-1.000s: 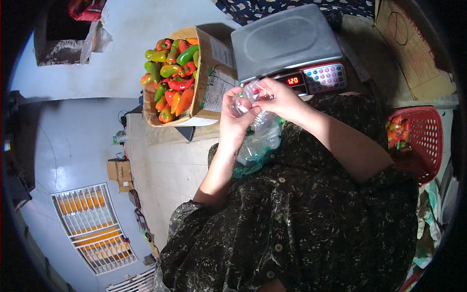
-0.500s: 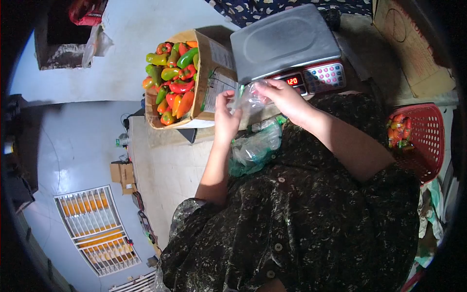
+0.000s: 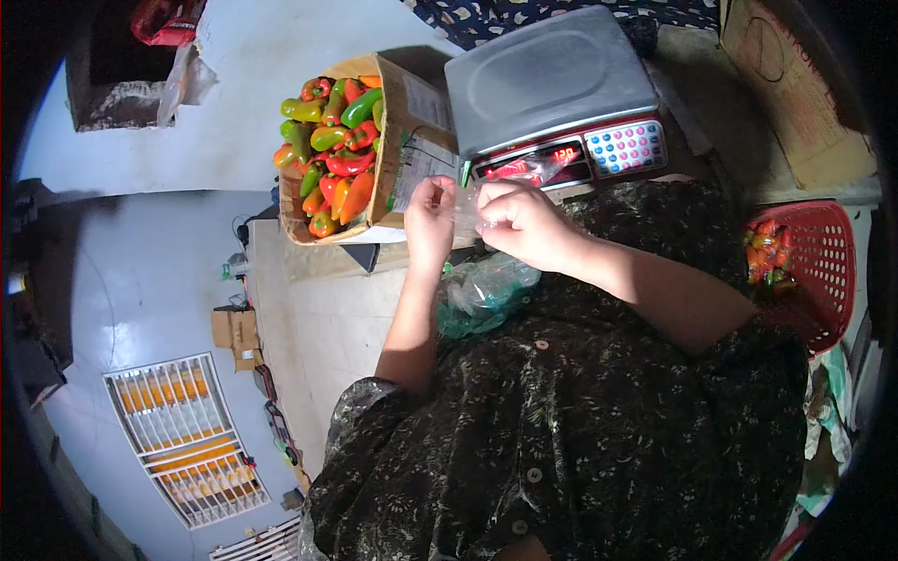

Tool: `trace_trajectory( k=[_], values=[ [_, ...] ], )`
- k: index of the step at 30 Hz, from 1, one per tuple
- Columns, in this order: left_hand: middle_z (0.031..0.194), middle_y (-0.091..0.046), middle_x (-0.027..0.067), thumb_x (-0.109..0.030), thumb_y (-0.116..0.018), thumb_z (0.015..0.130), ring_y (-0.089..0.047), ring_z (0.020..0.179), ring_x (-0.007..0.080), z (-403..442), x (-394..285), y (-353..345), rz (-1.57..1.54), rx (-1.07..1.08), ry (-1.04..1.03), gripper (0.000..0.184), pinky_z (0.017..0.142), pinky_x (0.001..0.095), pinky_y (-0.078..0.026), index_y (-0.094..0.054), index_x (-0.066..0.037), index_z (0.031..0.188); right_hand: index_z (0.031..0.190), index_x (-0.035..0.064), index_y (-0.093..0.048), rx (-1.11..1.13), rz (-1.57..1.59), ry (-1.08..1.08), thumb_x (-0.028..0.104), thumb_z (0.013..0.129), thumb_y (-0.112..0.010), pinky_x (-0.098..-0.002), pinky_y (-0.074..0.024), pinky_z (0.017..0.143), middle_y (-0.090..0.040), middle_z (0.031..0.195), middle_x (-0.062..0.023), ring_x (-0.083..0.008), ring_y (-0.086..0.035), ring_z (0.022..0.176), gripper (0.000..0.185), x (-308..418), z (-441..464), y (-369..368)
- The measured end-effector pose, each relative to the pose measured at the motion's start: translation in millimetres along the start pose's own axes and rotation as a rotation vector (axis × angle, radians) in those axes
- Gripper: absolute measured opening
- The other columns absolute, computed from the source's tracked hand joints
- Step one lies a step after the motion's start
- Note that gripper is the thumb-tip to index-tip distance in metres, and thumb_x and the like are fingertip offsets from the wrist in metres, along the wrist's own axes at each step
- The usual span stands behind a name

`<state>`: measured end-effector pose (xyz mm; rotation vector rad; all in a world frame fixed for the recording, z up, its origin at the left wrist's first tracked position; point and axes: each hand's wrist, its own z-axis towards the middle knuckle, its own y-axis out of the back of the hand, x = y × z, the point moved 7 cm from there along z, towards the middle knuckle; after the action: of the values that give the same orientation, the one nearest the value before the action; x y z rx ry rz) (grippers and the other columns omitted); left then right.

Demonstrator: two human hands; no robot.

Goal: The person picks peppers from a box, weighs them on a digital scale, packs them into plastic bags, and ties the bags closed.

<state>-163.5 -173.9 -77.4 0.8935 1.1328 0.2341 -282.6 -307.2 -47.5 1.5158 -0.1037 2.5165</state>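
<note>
A clear plastic bag (image 3: pixel 465 213) is stretched between my two hands in front of the scale. My left hand (image 3: pixel 430 222) pinches its left side, with the fingers curled in. On the other side my right hand (image 3: pixel 528 224) is closed on the bag, and part of the film spreads over the scale's display. The digital scale (image 3: pixel 552 84) has a bare metal plate, lit red digits and a keypad. Left of it, a cardboard box (image 3: pixel 416 136) is full of red, green and orange peppers (image 3: pixel 332 154).
More clear bags in a green plastic wrapper (image 3: pixel 486 294) lie near my lap. At the right stands a red perforated basket (image 3: pixel 828 271) with bagged peppers (image 3: pixel 769 251) in it. A cardboard piece (image 3: pixel 795 103) leans at the upper right. A dark flat object (image 3: pixel 360 255) sits below the box.
My right hand has moved left and slightly down, closer to my left hand, and its fingers have curled in. The film now lies across the scale's display.
</note>
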Motion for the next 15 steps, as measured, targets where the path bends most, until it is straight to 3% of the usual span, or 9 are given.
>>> trace_trajectory(
  k=[1, 2, 5, 7, 8, 9, 11, 13, 15],
  values=[
    [0.076, -0.057, -0.0021, -0.007, -0.057, 0.090, -0.050, 0.066, 0.0056, -1.0, 5.4, -0.6, -0.179, 0.017, 0.081, 0.009, 0.062, 0.0208, -0.041, -0.059, -0.004, 0.097, 0.059, 0.0014, -0.049, 0.014, -0.022, 0.007, 0.005, 0.069, -0.063, -0.0386, -0.0423, 0.059, -0.052, 0.068, -0.0093, -0.0280, -0.055, 0.066, 0.017, 0.1, -0.8, -1.3],
    [0.079, -0.058, -0.0012, -0.009, -0.057, 0.090, -0.051, 0.068, 0.0062, -2.2, 8.7, -3.1, -0.360, 0.035, 0.159, 0.009, 0.063, 0.0213, -0.041, -0.059, -0.004, 0.098, 0.064, 0.0014, -0.055, 0.050, -0.271, 0.098, 0.006, 0.071, -0.067, -0.0352, -0.0420, 0.055, -0.054, 0.067, -0.0067, -0.0199, -0.055, 0.061, 0.015, 5.6, -1.4, -1.0],
    [0.086, -0.060, 0.0021, -0.008, -0.053, 0.091, -0.056, 0.072, 0.0100, -12.5, -11.6, -5.2, -0.940, 0.166, 0.398, 0.017, 0.066, 0.0213, -0.045, -0.055, -0.003, 0.106, 0.067, 0.0053, -0.062, 0.064, -0.474, -0.157, 0.010, 0.073, -0.068, -0.0368, -0.0444, 0.054, -0.060, 0.065, -0.0076, -0.0192, -0.058, 0.058, 0.009, -27.5, -3.3, 2.5],
    [0.082, -0.058, 0.0017, -0.007, -0.053, 0.089, -0.054, 0.068, 0.0080, -18.9, -30.7, 2.0, -1.144, 0.169, 0.469, 0.021, 0.059, 0.0179, -0.043, -0.052, -0.003, 0.109, 0.069, 0.0059, -0.064, 0.006, -0.351, -0.361, 0.015, 0.079, -0.066, -0.0334, -0.0436, 0.051, -0.060, 0.059, -0.0074, -0.0165, -0.058, 0.053, 0.013, -47.6, 6.6, 24.3],
    [0.078, -0.057, 0.0004, -0.008, -0.057, 0.086, -0.050, 0.064, 0.0058, -20.5, -25.6, -1.1, -1.373, 0.336, 0.354, 0.022, 0.053, 0.0161, -0.037, -0.051, -0.004, 0.107, 0.071, 0.0046, -0.064, -0.059, -0.252, -0.388, 0.014, 0.080, -0.065, -0.0314, -0.0433, 0.052, -0.060, 0.060, -0.0060, -0.0143, -0.058, 0.056, 0.013, -57.4, 12.7, 34.2],
    [0.078, -0.057, 0.0000, -0.008, -0.059, 0.085, -0.049, 0.063, 0.0056, -22.6, -34.7, -2.5, -1.370, 0.396, 0.334, 0.024, 0.055, 0.0166, -0.038, -0.051, -0.006, 0.107, 0.072, 0.0033, -0.064, -0.123, -0.154, -0.411, 0.013, 0.081, -0.064, -0.0294, -0.0429, 0.053, -0.060, 0.060, -0.0046, -0.0122, -0.058, 0.058, 0.013, -59.9, 17.5, 42.0],
    [0.078, -0.057, -0.0008, -0.010, -0.062, 0.083, -0.047, 0.061, 0.0054, -28.6, -58.0, -10.8, -1.360, 0.517, 0.296, 0.026, 0.058, 0.0177, -0.038, -0.051, -0.008, 0.107, 0.078, -0.0002, -0.064, -0.235, 0.472, -0.501, 0.010, 0.082, -0.061, -0.0257, -0.0439, 0.059, -0.061, 0.068, -0.0025, -0.0094, -0.059, 0.067, 0.011, -65.6, 15.5, 46.2],
    [0.077, -0.058, -0.0064, -0.009, -0.066, 0.083, -0.044, 0.060, 0.0011, -22.9, -51.3, -15.6, -0.752, 0.390, 0.210, 0.024, 0.054, 0.0165, -0.032, -0.050, -0.011, 0.102, 0.091, -0.0038, -0.063, -0.274, 0.752, -0.496, 0.006, 0.086, -0.056, -0.0255, -0.0485, 0.068, -0.064, 0.081, -0.0060, -0.0130, -0.062, 0.075, 0.013, -69.7, 13.3, 43.3],
    [0.078, -0.058, -0.0058, -0.008, -0.063, 0.086, -0.045, 0.062, 0.0002, -20.3, -42.3, -19.2, -0.611, 0.316, 0.217, 0.017, 0.054, 0.0164, -0.032, -0.053, -0.010, 0.100, 0.094, -0.0038, -0.062, -0.232, 0.926, -0.568, 0.005, 0.087, -0.054, -0.0268, -0.0509, 0.071, -0.065, 0.085, -0.0086, -0.0154, -0.063, 0.076, 0.014, -72.5, 6.8, 33.6]
  ],
)
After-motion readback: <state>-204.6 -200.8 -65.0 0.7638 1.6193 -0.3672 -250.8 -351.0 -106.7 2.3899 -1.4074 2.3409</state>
